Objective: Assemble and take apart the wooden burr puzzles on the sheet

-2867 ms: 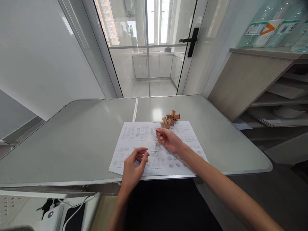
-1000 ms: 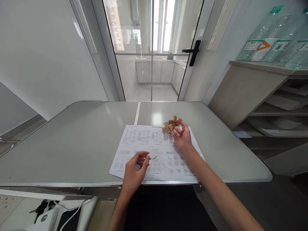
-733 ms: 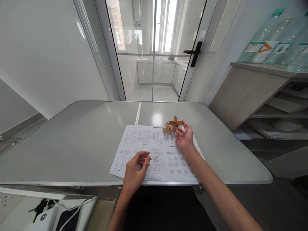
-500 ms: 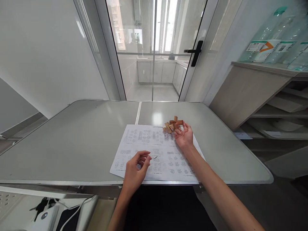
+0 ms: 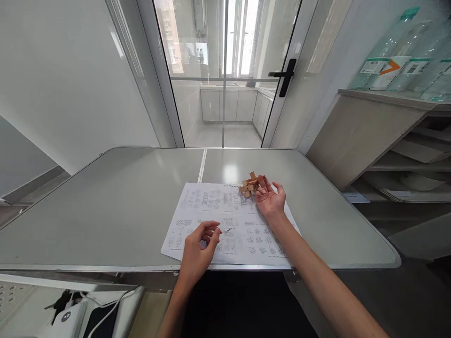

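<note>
A small heap of wooden puzzle pieces [image 5: 248,186] lies at the top right of the printed paper sheet [image 5: 193,211]. Against its right side is my right hand [image 5: 270,199], palm turned up, thumb and fingers spread. The fingertips touch or nearly touch the pieces, and part of the heap is hidden behind them. My left hand [image 5: 200,246] rests low over the sheet, its fingers loosely curved, a gap left between thumb and forefinger. Nothing shows in it. A small dark mark or bit [image 5: 228,230] is on the paper just right of its fingertips, too small to make out.
The sheet lies on a grey table [image 5: 105,211] whose near edge runs in front of my lap. Beyond the table stands a glass door [image 5: 225,112]. Shelves with plastic bottles [image 5: 398,65] are at the right; a white drawer or tray [image 5: 21,295] with cables is lower left.
My right thumb has swung away from the wooden pieces and the hand has opened. The upper wooden pieces have shifted left and tilted. The left hand has stayed put.
</note>
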The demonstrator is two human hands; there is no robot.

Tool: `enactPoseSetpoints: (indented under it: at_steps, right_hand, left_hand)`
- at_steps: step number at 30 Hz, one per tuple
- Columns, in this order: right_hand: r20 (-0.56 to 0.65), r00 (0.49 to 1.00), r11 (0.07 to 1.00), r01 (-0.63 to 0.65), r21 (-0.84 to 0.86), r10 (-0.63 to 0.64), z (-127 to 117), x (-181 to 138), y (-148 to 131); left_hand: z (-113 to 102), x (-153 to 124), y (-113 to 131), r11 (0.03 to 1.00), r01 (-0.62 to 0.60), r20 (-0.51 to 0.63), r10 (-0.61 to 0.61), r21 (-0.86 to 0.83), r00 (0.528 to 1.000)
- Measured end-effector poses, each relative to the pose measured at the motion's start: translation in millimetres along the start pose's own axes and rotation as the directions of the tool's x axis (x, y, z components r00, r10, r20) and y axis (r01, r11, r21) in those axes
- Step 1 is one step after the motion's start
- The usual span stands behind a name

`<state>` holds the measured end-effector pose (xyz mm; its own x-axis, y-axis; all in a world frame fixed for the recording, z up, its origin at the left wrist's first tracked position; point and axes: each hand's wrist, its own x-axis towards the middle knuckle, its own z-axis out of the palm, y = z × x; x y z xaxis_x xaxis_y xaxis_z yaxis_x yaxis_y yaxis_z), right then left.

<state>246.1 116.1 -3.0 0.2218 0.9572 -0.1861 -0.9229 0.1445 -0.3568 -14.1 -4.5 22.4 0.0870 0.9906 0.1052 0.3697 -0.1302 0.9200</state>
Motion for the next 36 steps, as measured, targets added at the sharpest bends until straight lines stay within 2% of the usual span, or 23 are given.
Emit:
enactPoseSetpoints:
  at_steps: [4,8,16,22,24,27,32,36]
  right_hand:
    - [-0.038,0.999,0.996,0.027,0.088,-0.024,-4,1,-2]
    - [-0.017,0.999,0.994,0.043,0.099,-0.041,-4,-1,-3]
    - [0.171,0.985,0.993,0.034,-0.115,-0.014,3,-10,-5]
    - [0.27,0.956,0.947,-0.024,-0.319,0.115,10,-20,2]
    - [0.31,0.929,0.907,-0.059,-0.418,0.203,13,-24,8]
    - [0.375,0.856,0.813,-0.085,-0.576,0.355,16,-34,17]
    - [0.419,0.724,0.595,0.014,-0.803,0.548,21,-48,28]
    - [0.416,0.613,0.476,0.074,-0.877,0.671,22,-54,31]
  left_hand:
    - [0,0,-1,1.0,0.009,0.009,-0.009,-0.009,1.0]
    - [1,0,-2,1.0,0.007,0.007,-0.007,-0.008,1.0]
    - [1,-1,-2,1.0,-0.005,0.002,0.005,0.003,1.0]
    - [1,0,-3,1.0,-0.015,-0.002,0.015,-0.002,1.0]
    - [1,0,-2,1.0,-0.018,-0.002,0.018,-0.003,1.0]
    - [1,0,-2,1.0,-0.017,-0.009,0.017,0.005,1.0]
    - [-1,0,0,1.0,-0.014,-0.025,0.015,0.024,1.0]
    - [-1,0,2,1.0,-0.029,0.048,0.028,0.012,0.998]
